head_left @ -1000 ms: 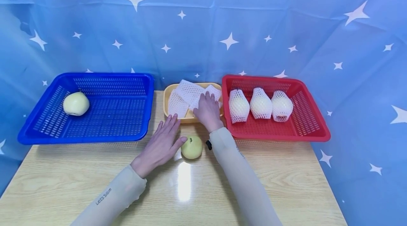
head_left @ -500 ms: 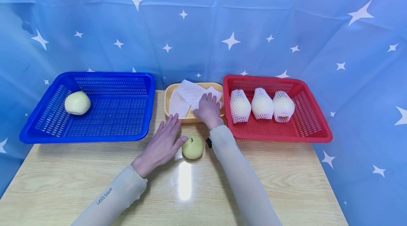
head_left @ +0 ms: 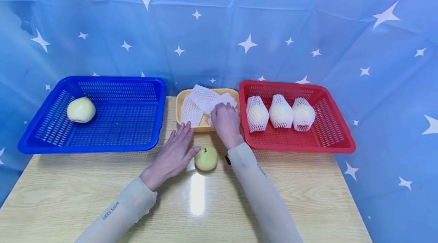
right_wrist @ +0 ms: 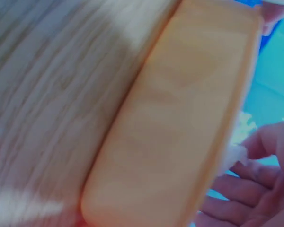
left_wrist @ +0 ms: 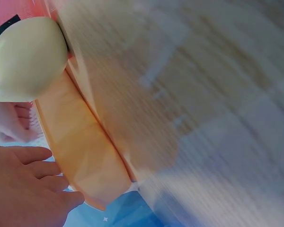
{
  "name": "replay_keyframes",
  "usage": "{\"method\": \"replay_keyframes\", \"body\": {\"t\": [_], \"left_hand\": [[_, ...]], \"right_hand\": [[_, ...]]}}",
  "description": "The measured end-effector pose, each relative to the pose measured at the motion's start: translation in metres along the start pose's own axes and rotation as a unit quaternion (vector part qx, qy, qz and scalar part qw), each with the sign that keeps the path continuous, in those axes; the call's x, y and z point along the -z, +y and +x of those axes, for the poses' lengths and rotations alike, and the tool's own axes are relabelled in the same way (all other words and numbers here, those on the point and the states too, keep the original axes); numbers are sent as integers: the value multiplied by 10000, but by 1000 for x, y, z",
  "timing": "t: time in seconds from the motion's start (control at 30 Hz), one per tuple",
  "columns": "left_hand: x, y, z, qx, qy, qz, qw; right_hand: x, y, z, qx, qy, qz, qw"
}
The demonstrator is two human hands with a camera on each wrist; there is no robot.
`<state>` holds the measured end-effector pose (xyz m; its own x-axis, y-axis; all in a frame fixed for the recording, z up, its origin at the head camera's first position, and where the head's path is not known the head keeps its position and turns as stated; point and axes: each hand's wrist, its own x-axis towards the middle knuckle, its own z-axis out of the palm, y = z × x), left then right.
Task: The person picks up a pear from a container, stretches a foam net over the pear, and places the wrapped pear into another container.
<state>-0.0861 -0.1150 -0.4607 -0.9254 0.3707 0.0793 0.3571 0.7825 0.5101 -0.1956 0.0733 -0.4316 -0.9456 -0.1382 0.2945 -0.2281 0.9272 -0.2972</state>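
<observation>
In the head view my right hand point(head_left: 226, 123) reaches into a small yellow tray point(head_left: 179, 111) of white foam net sleeves point(head_left: 203, 97). The right wrist view shows its thumb and index finger pinching a crumpled white foam net sleeve point(right_wrist: 235, 158), the other fingers loosely bent. My left hand point(head_left: 171, 155) has its fingers extended, fingertips at the tray's front left edge. Beside its thumb a pale green, round pear point(head_left: 206, 158) stands stem up on the table; whether the thumb touches it I cannot tell. The left wrist view shows this pear point(left_wrist: 31, 59) large, before the tray's side point(left_wrist: 85, 142).
To the left, a blue basket point(head_left: 116, 148) holds one bare pear point(head_left: 81, 110). A red basket point(head_left: 297, 146) on the right holds three pears in foam nets point(head_left: 281, 111). Both baskets flank the tray closely. A blue starred cloth point(head_left: 212, 30) hangs behind the wooden table point(head_left: 301, 189).
My right hand's fingers have curled in and gathered up a foam net sleeve in the tray, its wrist shifting slightly. The left hand and the pear beside it stay in place.
</observation>
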Motion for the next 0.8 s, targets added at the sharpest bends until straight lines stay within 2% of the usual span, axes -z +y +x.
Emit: {"method": "replay_keyframes", "body": {"t": [0.17,0.3,0.43,0.63,0.8], "left_hand": [[0,0,0,3,13,-28,10000],[1,0,1,-13,57,-31,10000],[2,1,1,-45,66,-39,10000],[2,1,1,-65,68,-69,9999],[2,1,0,-44,48,-104,9999]], "right_hand": [[15,-3,-10,195,638,483,9966],[29,-5,-23,435,973,1016,9891],[42,-4,-36,514,1155,1656,9781],[56,-2,-50,522,1372,2302,9620],[65,1,-58,626,1494,3031,9391]]}}
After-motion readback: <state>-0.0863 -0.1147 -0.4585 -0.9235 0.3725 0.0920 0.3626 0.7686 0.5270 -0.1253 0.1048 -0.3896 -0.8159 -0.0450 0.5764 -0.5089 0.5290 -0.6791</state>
